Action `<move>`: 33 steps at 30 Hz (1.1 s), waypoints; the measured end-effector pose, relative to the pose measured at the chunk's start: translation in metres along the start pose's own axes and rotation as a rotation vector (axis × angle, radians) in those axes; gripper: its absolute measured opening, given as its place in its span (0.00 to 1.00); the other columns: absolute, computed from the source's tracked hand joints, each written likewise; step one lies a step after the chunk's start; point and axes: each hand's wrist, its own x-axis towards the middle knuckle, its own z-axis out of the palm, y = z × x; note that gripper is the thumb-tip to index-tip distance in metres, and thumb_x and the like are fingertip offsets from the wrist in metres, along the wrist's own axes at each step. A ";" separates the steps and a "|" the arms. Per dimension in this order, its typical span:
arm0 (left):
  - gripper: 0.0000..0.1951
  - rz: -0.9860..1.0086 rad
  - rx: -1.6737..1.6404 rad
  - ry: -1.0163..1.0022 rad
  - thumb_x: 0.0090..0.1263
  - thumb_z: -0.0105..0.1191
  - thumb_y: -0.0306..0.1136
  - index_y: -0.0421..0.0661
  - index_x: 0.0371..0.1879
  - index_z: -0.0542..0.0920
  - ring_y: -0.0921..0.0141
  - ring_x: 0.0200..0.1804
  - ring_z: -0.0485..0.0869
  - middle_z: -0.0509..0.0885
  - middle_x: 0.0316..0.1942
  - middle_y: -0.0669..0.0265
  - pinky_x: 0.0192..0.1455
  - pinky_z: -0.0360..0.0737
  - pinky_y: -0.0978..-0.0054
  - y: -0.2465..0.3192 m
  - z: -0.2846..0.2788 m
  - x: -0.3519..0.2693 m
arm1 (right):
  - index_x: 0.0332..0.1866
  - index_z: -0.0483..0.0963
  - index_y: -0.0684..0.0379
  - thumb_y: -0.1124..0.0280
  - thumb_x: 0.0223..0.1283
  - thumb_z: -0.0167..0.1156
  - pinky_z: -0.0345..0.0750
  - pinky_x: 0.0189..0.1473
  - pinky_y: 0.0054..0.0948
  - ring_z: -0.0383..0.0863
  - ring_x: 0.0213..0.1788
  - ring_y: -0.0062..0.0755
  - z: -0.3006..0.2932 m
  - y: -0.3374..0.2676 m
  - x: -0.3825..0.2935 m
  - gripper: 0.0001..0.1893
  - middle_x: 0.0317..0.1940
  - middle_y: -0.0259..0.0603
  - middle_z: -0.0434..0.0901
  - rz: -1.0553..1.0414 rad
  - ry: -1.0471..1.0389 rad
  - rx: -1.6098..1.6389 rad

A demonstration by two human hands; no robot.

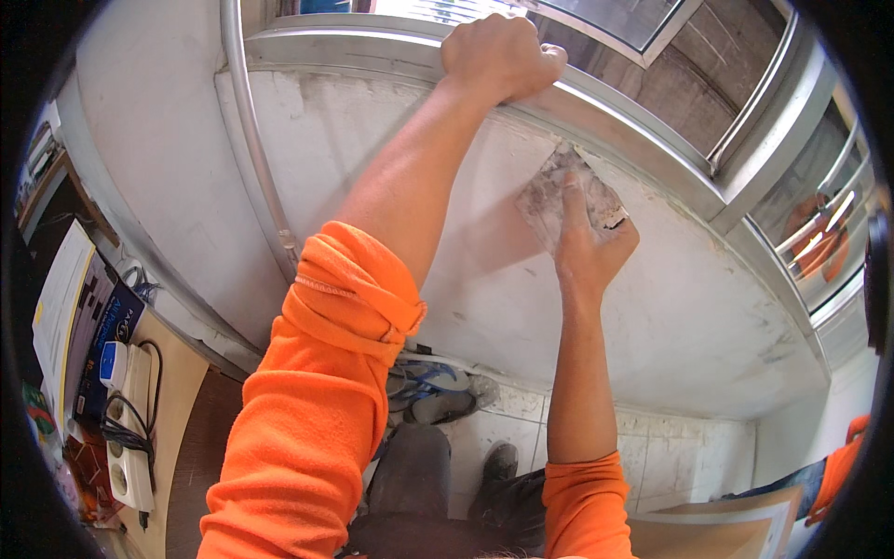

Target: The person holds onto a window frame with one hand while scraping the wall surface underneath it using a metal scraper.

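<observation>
My left hand [497,59] grips the aluminium window frame [391,49] at the top, its fingers curled over the sill edge. To its lower right, my right hand [594,237] presses a square, dust-smeared sheet [559,168] against the white wall [482,293], just below the frame. The thumb lies across the sheet's face; the other fingers are hidden behind it. One edge of the sheet near the hand is torn or chipped. What it is made of I cannot tell. Its shadow falls on the wall to the left.
A metal pipe [251,126] runs down the wall at left. A wooden desk [185,363] holds a power strip [129,433] with cables and a paper pack [105,328]. Sandals [443,405] lie on the tiled floor by my legs. At far right, part of another person in an orange sleeve [838,468] shows.
</observation>
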 end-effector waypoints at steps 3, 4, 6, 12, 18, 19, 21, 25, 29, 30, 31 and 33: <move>0.29 -0.019 -0.005 -0.005 0.68 0.51 0.63 0.51 0.45 0.93 0.53 0.53 0.91 0.93 0.47 0.53 0.57 0.85 0.53 0.002 0.001 0.000 | 0.44 0.87 0.70 0.70 0.67 0.70 0.79 0.49 0.26 0.85 0.40 0.22 0.001 0.000 0.003 0.12 0.38 0.38 0.90 -0.063 -0.001 -0.027; 0.29 -0.017 -0.007 -0.005 0.68 0.51 0.63 0.51 0.45 0.93 0.53 0.53 0.91 0.93 0.47 0.53 0.57 0.85 0.53 0.003 0.000 0.000 | 0.44 0.87 0.71 0.71 0.68 0.69 0.80 0.46 0.24 0.85 0.38 0.21 0.001 0.000 0.004 0.11 0.36 0.37 0.90 -0.118 -0.002 -0.040; 0.29 -0.042 -0.023 -0.023 0.67 0.51 0.62 0.51 0.46 0.93 0.53 0.53 0.91 0.93 0.48 0.53 0.57 0.85 0.53 0.004 0.000 0.000 | 0.44 0.87 0.71 0.71 0.68 0.69 0.80 0.45 0.24 0.85 0.37 0.21 0.001 0.000 0.007 0.11 0.34 0.38 0.90 -0.125 -0.005 -0.051; 0.23 -0.026 -0.026 0.039 0.66 0.52 0.52 0.47 0.39 0.93 0.56 0.49 0.92 0.93 0.42 0.55 0.50 0.86 0.55 0.005 0.001 -0.003 | 0.42 0.87 0.70 0.69 0.66 0.69 0.79 0.38 0.25 0.82 0.30 0.18 0.003 -0.006 0.014 0.12 0.27 0.40 0.89 -0.219 -0.024 -0.201; 0.27 -0.058 -0.042 -0.012 0.65 0.52 0.56 0.46 0.45 0.93 0.51 0.53 0.90 0.92 0.48 0.50 0.57 0.85 0.53 0.007 -0.002 -0.001 | 0.41 0.88 0.66 0.65 0.63 0.69 0.76 0.30 0.31 0.81 0.22 0.28 -0.001 -0.016 0.019 0.13 0.19 0.47 0.83 -0.310 -0.071 -0.385; 0.27 -0.056 -0.044 -0.014 0.65 0.52 0.56 0.46 0.45 0.93 0.51 0.53 0.90 0.92 0.48 0.50 0.57 0.85 0.53 0.008 -0.002 -0.002 | 0.40 0.88 0.64 0.64 0.62 0.69 0.76 0.29 0.32 0.83 0.20 0.34 -0.001 -0.017 0.021 0.13 0.19 0.49 0.82 -0.331 -0.077 -0.427; 0.27 -0.062 -0.046 -0.016 0.64 0.52 0.55 0.46 0.45 0.93 0.50 0.53 0.90 0.92 0.49 0.49 0.57 0.85 0.52 0.009 -0.002 -0.003 | 0.40 0.88 0.63 0.63 0.62 0.69 0.78 0.29 0.34 0.84 0.22 0.41 -0.003 -0.016 0.030 0.12 0.20 0.50 0.83 -0.364 -0.087 -0.502; 0.26 -0.063 -0.042 0.011 0.64 0.52 0.55 0.47 0.45 0.93 0.50 0.53 0.90 0.92 0.49 0.49 0.57 0.85 0.53 0.009 -0.003 -0.004 | 0.43 0.89 0.58 0.64 0.61 0.66 0.82 0.32 0.43 0.87 0.27 0.53 -0.003 -0.030 0.026 0.12 0.25 0.53 0.86 -0.495 -0.189 -0.794; 0.26 -0.035 -0.025 0.024 0.65 0.51 0.55 0.49 0.46 0.92 0.50 0.54 0.90 0.92 0.48 0.50 0.59 0.85 0.54 0.006 0.004 0.000 | 0.45 0.89 0.54 0.66 0.61 0.63 0.84 0.34 0.47 0.88 0.29 0.53 0.001 -0.033 0.026 0.12 0.27 0.53 0.86 -0.609 -0.297 -0.842; 0.26 -0.025 -0.012 0.019 0.65 0.50 0.55 0.49 0.47 0.92 0.50 0.54 0.90 0.92 0.48 0.50 0.59 0.85 0.54 0.008 0.006 -0.002 | 0.45 0.88 0.54 0.67 0.60 0.63 0.84 0.35 0.47 0.88 0.29 0.54 0.000 -0.035 0.026 0.12 0.28 0.53 0.87 -0.632 -0.309 -0.920; 0.26 -0.021 -0.001 0.006 0.65 0.50 0.55 0.49 0.47 0.92 0.50 0.54 0.90 0.92 0.48 0.50 0.59 0.85 0.54 0.010 0.007 -0.001 | 0.44 0.88 0.54 0.68 0.59 0.62 0.84 0.35 0.48 0.88 0.30 0.54 -0.003 -0.034 0.025 0.12 0.29 0.54 0.87 -0.654 -0.323 -0.999; 0.26 -0.043 0.013 -0.079 0.66 0.50 0.55 0.50 0.49 0.92 0.50 0.54 0.90 0.92 0.49 0.51 0.60 0.84 0.53 0.011 0.000 0.004 | 0.45 0.88 0.56 0.67 0.61 0.63 0.83 0.35 0.47 0.89 0.31 0.54 -0.018 -0.031 0.025 0.12 0.29 0.54 0.87 -0.596 -0.275 -0.911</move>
